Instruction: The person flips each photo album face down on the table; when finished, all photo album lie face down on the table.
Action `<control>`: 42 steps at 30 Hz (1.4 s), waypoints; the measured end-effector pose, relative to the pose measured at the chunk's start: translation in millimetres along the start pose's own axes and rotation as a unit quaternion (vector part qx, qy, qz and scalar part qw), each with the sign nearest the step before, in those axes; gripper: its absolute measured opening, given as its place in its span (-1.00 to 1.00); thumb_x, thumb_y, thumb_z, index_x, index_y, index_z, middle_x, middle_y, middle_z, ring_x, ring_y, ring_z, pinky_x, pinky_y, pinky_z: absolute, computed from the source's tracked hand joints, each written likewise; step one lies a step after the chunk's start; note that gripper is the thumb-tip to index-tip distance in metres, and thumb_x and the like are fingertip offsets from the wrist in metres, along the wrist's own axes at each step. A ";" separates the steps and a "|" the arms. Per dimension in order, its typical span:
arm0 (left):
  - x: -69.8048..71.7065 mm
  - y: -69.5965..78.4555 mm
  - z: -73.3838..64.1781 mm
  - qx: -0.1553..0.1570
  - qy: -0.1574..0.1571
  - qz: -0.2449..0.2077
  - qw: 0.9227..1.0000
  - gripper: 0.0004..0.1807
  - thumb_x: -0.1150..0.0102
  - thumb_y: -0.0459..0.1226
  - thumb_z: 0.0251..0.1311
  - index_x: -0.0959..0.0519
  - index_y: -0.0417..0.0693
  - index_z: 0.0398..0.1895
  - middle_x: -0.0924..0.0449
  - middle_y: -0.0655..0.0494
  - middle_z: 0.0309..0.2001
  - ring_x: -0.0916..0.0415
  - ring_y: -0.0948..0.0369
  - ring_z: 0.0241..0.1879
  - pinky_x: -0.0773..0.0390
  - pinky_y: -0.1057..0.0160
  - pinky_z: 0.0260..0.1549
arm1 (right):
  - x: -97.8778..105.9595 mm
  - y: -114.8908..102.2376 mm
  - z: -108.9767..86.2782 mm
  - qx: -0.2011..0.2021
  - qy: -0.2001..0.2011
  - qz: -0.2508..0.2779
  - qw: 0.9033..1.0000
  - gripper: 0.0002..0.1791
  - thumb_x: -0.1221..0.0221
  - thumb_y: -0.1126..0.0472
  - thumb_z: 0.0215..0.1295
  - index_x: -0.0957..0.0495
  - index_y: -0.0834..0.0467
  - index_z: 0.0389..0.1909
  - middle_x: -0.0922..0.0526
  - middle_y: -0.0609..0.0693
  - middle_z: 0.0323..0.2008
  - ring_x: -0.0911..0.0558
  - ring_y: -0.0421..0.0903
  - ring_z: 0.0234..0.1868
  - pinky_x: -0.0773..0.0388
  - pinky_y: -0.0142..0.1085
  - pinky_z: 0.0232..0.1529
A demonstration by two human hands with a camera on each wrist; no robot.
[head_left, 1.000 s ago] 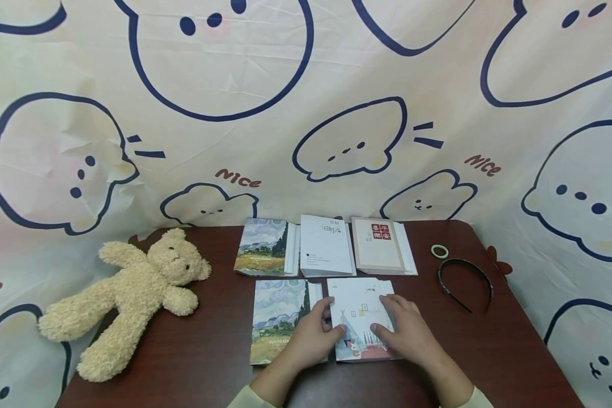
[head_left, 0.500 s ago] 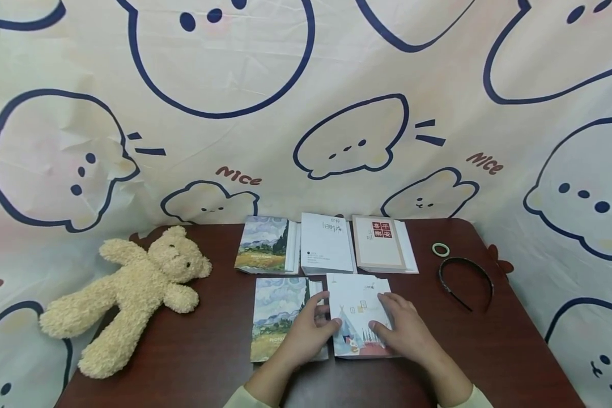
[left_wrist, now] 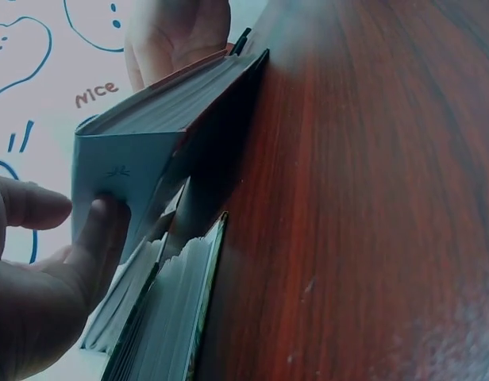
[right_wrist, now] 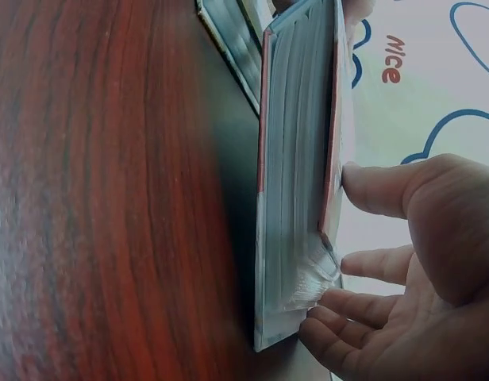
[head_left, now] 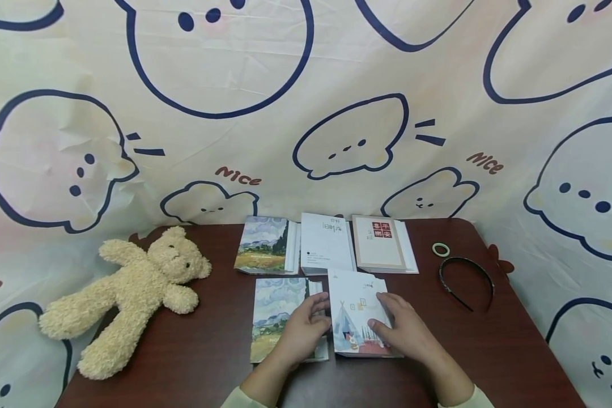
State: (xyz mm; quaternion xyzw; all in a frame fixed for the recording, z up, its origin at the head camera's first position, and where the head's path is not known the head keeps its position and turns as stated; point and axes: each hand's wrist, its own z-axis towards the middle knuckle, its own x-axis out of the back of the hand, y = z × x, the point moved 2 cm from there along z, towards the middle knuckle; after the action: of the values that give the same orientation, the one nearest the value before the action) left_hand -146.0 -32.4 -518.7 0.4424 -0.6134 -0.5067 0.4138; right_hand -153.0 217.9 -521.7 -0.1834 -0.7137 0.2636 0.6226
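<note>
A thick white hardcover album with a blue tent print [head_left: 348, 324] is placed between the hands: its right side is pinched by the right hand [head_left: 407, 327], its spine touched by the loosely spread left hand [head_left: 302, 331], presumably for steadying. Beyond them, "Nice" can be read on the white cartoon-printed cloth [head_left: 265, 144].

Cloth-draped nook, cartoon-print backdrop [head_left: 275, 147], reddish-brown table [head_left: 204, 345]

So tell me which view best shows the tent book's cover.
Head view: the front cover faces up, tent picture visible. Left wrist shows mainly spine and page edges; right wrist, page edges with the cover nearly edge-on.
</note>
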 end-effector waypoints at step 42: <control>8.1 12.2 -2.2 0.022 -0.012 -0.129 0.991 -0.40 -0.32 -0.30 0.37 -0.39 -0.19 0.44 -0.44 -0.20 0.36 -0.51 -0.09 0.26 -0.62 0.11 0.12 | -7.5 -15.9 3.3 -0.031 -0.050 0.160 0.985 -0.33 -0.33 0.05 0.41 -0.41 0.13 0.47 -0.43 0.16 0.41 -0.59 0.08 0.23 -0.53 0.09 0.26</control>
State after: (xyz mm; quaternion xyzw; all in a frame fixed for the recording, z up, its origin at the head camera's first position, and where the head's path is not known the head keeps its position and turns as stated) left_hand -147.5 -39.7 -505.9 0.5207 -0.5669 -0.5480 0.3276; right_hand -154.0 200.4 -518.3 -0.3011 -0.7132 0.3466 0.5297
